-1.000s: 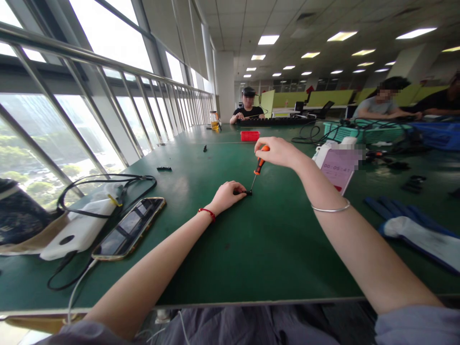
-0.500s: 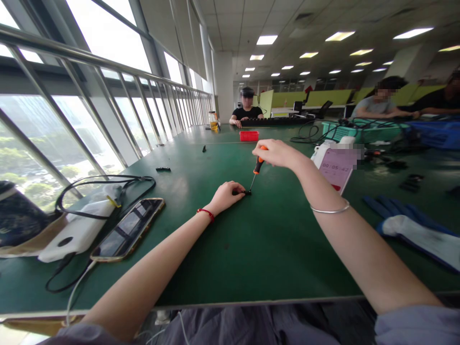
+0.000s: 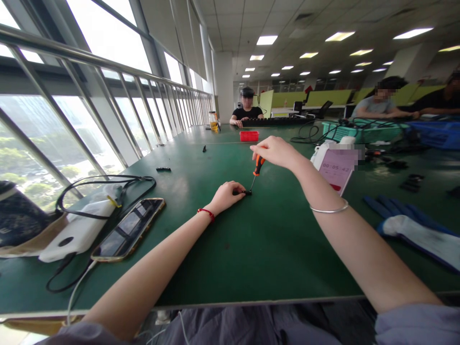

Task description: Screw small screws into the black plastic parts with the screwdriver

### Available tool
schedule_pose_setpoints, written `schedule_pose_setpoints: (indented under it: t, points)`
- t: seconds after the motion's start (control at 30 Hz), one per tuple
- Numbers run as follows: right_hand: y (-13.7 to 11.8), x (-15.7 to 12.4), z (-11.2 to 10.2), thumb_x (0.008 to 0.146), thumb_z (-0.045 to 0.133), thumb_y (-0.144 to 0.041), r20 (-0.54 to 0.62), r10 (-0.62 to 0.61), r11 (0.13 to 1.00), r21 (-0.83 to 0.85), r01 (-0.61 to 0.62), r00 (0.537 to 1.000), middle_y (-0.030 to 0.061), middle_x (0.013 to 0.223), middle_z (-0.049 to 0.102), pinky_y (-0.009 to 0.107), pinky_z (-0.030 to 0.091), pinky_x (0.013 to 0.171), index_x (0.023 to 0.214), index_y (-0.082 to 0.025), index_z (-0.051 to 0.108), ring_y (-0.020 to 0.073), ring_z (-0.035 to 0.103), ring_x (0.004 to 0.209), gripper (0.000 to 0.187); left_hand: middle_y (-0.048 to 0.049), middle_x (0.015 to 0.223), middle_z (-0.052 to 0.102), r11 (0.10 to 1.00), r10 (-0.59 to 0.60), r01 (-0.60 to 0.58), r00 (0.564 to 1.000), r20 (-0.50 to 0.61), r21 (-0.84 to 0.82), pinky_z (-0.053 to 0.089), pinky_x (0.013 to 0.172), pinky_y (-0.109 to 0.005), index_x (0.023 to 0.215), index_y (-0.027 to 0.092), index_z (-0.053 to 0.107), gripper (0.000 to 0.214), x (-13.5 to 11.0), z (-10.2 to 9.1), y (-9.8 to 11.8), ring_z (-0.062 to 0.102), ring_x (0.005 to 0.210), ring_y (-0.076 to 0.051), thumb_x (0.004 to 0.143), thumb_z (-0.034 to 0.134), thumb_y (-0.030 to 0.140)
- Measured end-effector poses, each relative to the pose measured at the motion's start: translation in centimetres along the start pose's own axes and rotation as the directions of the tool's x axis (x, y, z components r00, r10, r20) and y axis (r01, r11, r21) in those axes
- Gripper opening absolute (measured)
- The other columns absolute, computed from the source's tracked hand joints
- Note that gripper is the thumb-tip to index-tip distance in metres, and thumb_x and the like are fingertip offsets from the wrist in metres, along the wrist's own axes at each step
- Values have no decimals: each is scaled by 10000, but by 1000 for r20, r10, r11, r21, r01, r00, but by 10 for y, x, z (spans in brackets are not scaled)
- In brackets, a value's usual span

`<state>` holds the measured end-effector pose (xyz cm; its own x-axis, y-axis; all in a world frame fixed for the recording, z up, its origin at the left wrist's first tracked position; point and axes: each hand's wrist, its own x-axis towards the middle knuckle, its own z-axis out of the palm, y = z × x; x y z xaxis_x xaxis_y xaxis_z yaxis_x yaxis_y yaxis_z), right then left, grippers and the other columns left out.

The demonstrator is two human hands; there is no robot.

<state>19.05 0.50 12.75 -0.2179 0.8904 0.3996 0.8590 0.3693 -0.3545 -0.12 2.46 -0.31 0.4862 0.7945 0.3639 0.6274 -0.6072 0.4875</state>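
On the green tabletop (image 3: pixel 215 249), my left hand (image 3: pixel 229 195) pinches a small black part (image 3: pixel 247 192), whose exact kind is too small to make out. My right hand (image 3: pixel 275 151), raised above it, is closed round the top of an orange-and-black screwdriver (image 3: pixel 258 166). The screwdriver stands slightly tilted, with its shaft pointing down and the tip at the right end of the black part. My left fingers hide most of that part.
To the left lie a phone (image 3: pixel 129 230), a white power bank (image 3: pixel 81 230) and black cables. Ahead sits a red tray (image 3: pixel 249 136). At right are a propped phone with a timer (image 3: pixel 334 167), a glove (image 3: pixel 420 235) and a green basket (image 3: pixel 366 132). Other people sit beyond.
My right hand has shifted slightly left and its grip on the screwdriver handle has turned, hiding more of the handle top. My left hand and the black part stay in place.
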Motion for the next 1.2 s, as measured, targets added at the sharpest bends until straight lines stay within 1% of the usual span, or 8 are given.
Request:
schedule_pose_setpoints:
  t: [0.1, 0.27, 0.43, 0.6, 0.77, 0.93, 1.1, 1.2]
  points:
    - [-3, -1, 0, 750, 512, -370, -6, -4, 1000, -2, 4, 1000, 13, 768, 659, 265, 319, 573, 828, -222, 657, 156, 525, 652, 221, -37, 850, 659, 1000, 3, -3, 1000, 2, -3, 491, 761, -280, 858, 178, 691, 169, 0, 0, -1, 597, 782, -163, 754, 589, 265]
    - [-4, -3, 0, 812, 409, -503, 33, 76, 995, -67, -73, 997, 42, 735, 645, 283, 314, 575, 713, -212, 648, 179, 528, 651, 389, -38, 845, 658, 1000, 5, -5, 1000, -1, -2, 491, 754, -277, 860, 176, 691, 173, 0, 1, -1, 597, 781, -163, 752, 585, 260]
    - [1, 0, 1, 737, 525, -387, -3, 17, 999, -52, -17, 1000, 23, 789, 643, 269, 333, 587, 856, -229, 631, 165, 530, 660, 225, -35, 846, 661, 1000, 4, -4, 1000, 5, -3, 492, 757, -280, 857, 180, 693, 168, 1, 1, -1, 597, 782, -163, 749, 588, 255]
    - [-1, -2, 1, 830, 385, -494, -5, 63, 996, -56, -63, 998, 48, 722, 624, 276, 320, 571, 740, -201, 621, 167, 519, 631, 387, -36, 845, 661, 1000, 3, -3, 1000, 3, -1, 494, 759, -278, 847, 178, 692, 162, 1, 1, 0, 599, 780, -161, 751, 586, 253]
    - [-3, -3, -1, 774, 484, -371, -8, 43, 997, -61, -44, 999, 28, 759, 643, 269, 316, 571, 812, -224, 631, 166, 521, 647, 211, -36, 840, 659, 1000, 9, -9, 1000, 3, 8, 492, 752, -275, 858, 178, 690, 171, 1, 0, 0, 596, 780, -163, 755, 585, 266]
    - [-3, -3, -2, 820, 408, -507, 12, 84, 995, -48, -83, 996, 54, 735, 634, 279, 326, 573, 728, -199, 650, 168, 519, 627, 402, -36, 845, 657, 1000, 11, -11, 1000, 2, 12, 489, 757, -279, 862, 178, 690, 177, 1, 1, -1, 594, 784, -164, 758, 582, 273]
    - [0, -2, 0, 748, 521, -389, 9, 12, 1000, -25, -12, 1000, 28, 781, 646, 263, 333, 581, 822, -220, 644, 151, 514, 633, 222, -40, 858, 659, 1000, 9, -9, 1000, 1, 13, 491, 753, -278, 865, 178, 692, 178, 1, 1, -1, 595, 789, -165, 759, 582, 270]
    - [-1, -2, 1, 785, 471, -460, 31, 54, 998, -20, -53, 998, 26, 725, 625, 265, 331, 573, 787, -209, 634, 150, 509, 611, 299, -42, 854, 658, 1000, 15, -15, 1000, 1, 10, 490, 751, -277, 865, 172, 690, 180, 1, 1, -1, 593, 788, -166, 758, 581, 266]
